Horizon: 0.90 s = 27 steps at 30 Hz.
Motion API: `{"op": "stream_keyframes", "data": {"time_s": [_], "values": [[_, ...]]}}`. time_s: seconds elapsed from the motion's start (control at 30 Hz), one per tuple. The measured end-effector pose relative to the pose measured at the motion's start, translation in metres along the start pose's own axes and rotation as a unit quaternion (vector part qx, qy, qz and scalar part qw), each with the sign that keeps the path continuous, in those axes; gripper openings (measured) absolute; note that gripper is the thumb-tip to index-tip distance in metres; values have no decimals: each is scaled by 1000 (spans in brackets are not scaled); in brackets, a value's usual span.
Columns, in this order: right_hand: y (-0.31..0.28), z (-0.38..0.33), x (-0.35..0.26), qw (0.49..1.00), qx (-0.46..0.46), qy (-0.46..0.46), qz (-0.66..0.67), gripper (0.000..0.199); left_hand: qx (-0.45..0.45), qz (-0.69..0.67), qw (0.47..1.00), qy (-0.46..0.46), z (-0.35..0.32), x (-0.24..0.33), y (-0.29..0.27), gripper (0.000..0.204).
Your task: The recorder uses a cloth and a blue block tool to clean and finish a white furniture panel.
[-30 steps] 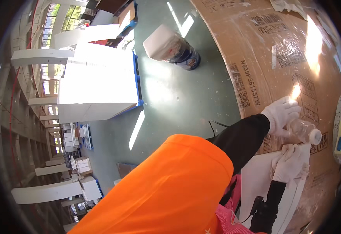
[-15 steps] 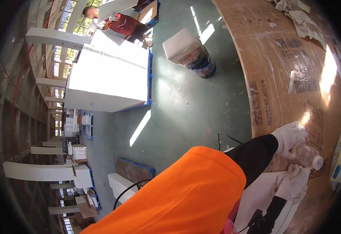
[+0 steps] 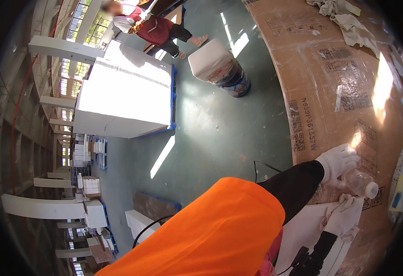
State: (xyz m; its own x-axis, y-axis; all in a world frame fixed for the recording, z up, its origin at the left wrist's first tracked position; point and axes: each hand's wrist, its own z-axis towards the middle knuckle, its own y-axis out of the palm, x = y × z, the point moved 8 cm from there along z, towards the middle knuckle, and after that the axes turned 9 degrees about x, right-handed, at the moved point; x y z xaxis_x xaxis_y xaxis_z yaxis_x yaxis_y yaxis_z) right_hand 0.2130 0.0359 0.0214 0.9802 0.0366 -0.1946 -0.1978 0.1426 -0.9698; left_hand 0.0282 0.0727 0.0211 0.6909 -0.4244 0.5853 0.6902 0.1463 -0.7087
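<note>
My left hand (image 3: 338, 162), in a white knit glove, lies on the brown cardboard (image 3: 321, 133) with its fingers stretched out. Its thumb side is next to a clear plastic bottle (image 3: 357, 180) with a white cap, lying on its side; whether they touch I cannot tell. Lower down, my right hand (image 3: 340, 221), gloved in white too, is closed on a crumpled beige cloth (image 3: 345, 202). Cloth and hand rest at the upper edge of a white panel (image 3: 302, 225). Some of the right fingers are hidden.
Pale rags (image 3: 355, 32) lie on the cardboard's far part. A blue bucket (image 3: 238, 85) with a white block on top stands on the green floor. Beyond it is a large white stack (image 3: 127, 92) on a blue pallet. A person in a red apron (image 3: 155, 30) walks behind.
The person in the background has stepped out from behind the stack toward the right. The view has shifted slightly; my hands, the bottle and the cloth keep nearly the same places.
</note>
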Motion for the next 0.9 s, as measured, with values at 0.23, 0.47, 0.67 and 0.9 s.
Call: {"op": "stream_keyframes", "data": {"time_s": [0.23,0.47,0.67,0.9], "values": [[1,-35,-16,995,-15,-97,25,19,-21,24,999,13,5,12,9,72],[-9,22,8,997,81,13,-8,22,-92,101,990,-38,7,-3,8,81],[-50,-128,109,992,51,106,-35,15,-121,138,981,-71,10,5,11,82],[-44,-74,95,992,66,112,0,15,-114,111,980,-119,3,0,22,72]]}}
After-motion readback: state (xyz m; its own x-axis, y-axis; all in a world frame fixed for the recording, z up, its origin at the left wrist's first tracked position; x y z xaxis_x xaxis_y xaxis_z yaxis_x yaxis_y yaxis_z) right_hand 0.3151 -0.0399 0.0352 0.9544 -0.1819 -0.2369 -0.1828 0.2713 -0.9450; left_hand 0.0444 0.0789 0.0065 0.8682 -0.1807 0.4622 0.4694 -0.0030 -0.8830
